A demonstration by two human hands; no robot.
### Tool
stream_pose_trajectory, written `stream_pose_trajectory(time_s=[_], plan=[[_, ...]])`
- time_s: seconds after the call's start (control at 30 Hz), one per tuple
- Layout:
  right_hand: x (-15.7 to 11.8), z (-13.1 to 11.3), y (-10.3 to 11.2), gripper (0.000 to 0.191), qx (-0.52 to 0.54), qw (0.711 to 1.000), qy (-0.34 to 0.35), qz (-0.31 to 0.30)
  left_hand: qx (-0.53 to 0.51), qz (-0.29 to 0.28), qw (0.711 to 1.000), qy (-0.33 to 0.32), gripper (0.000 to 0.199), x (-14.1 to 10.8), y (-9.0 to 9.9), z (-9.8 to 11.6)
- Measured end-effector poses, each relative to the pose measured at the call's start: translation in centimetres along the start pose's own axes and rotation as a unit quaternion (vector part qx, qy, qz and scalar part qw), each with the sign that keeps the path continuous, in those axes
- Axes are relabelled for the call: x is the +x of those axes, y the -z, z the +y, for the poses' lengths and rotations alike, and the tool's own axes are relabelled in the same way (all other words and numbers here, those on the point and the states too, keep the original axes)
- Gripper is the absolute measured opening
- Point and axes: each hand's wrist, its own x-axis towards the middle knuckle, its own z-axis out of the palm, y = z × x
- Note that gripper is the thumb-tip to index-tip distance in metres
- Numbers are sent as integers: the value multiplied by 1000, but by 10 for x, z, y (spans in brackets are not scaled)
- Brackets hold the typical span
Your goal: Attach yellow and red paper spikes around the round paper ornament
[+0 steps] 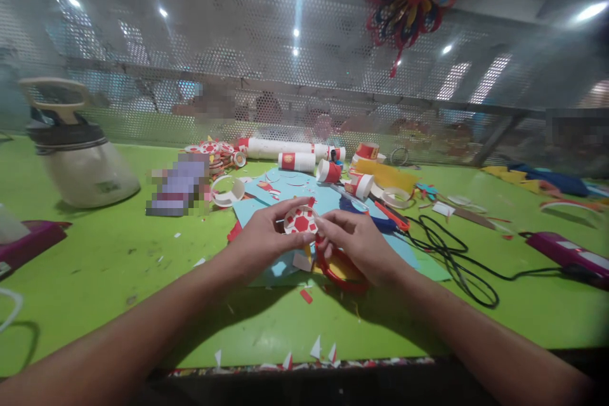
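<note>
A small round white disc with red shapes [301, 221] is between my hands above the table's middle. My left hand [266, 231] grips its left side with thumb and fingers. My right hand [359, 238] has its fingertips pinched at the disc's right edge. Red-handled scissors [343, 276] hang below the right palm; how the fingers hold them is partly hidden. Light blue paper sheets [280, 193] lie beneath and behind the hands. A red scrap [306, 296] is on the green table [200, 304] just in front.
Paper cups [328, 171], a long white tube [280, 149] and paper rings [228, 191] stand behind. A black cable [447, 254] and a purple power strip [568, 254] are at right. A spray bottle [90, 165] and a blurred phone-like object [178, 187] are at left.
</note>
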Motion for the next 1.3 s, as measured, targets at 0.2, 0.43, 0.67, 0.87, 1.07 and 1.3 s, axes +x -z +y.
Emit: stream_pose_trajectory(time_s=[0.2,0.43,0.67,0.87,1.07,1.3], plan=[[-4,-5,-1,27,15,1000,-10,-5,35,-11,995,-96,76,-3,-4,0],[-3,-6,6,19,-1,999,45,-8,-35,57,994,-86,77,-6,1,9],[-5,-10,15,20,14,999,27,-32,-34,64,997,-38,50,-5,0,13],[-4,-5,17,21,58,997,4,-45,-44,78,996,-24,37,-4,-4,14],[-1,6,12,23,115,991,-43,-46,-67,59,996,25,34,2,2,5],[5,18,11,20,224,972,-51,-50,-131,-27,990,33,30,3,4,-1]])
